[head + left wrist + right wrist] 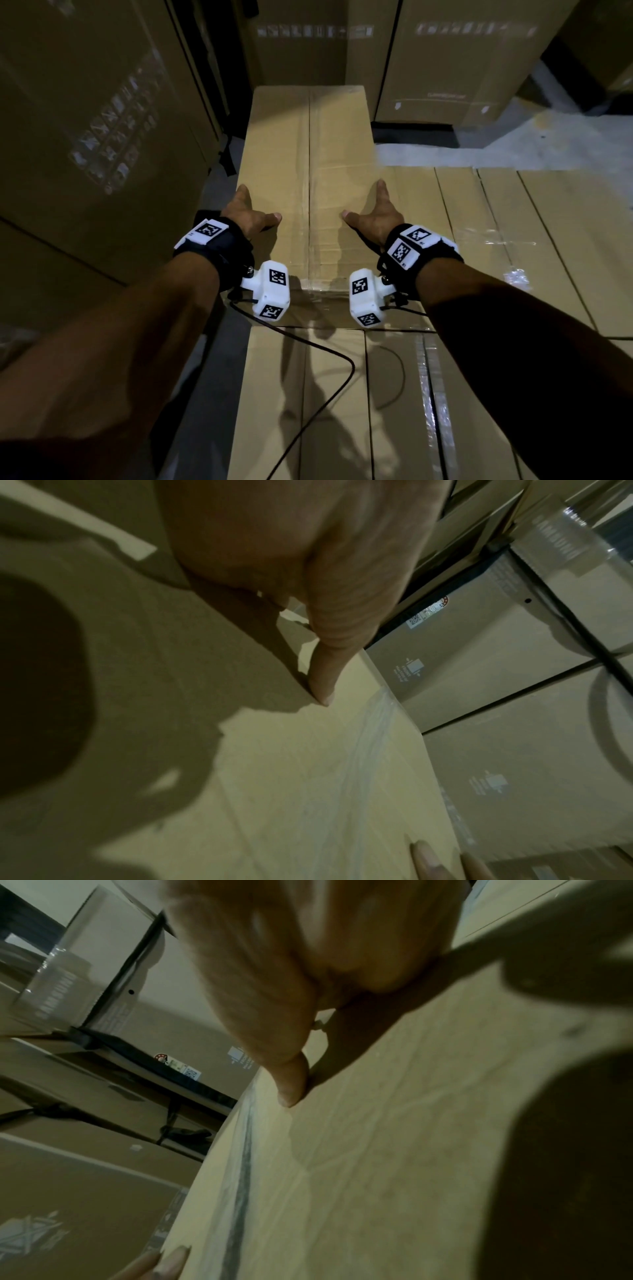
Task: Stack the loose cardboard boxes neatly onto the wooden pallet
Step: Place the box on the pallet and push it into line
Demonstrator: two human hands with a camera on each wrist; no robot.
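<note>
Our left hand [249, 216] and right hand [376, 216] lay spread flat, thumbs inward, pressing the top box [305, 144], which rested on a layer of boxes [486, 246]. Taller cartons [89, 113] crowded the left and far sides.

— Where did the hands lie?
— The left hand [249, 215] and right hand [374, 216] rested flat on the top cardboard box [308, 154], thumbs turned inward.
— And beneath it?
— That box sat on a layer of taped boxes [496, 240]; a black cable [329, 349] trailed across them.
</note>
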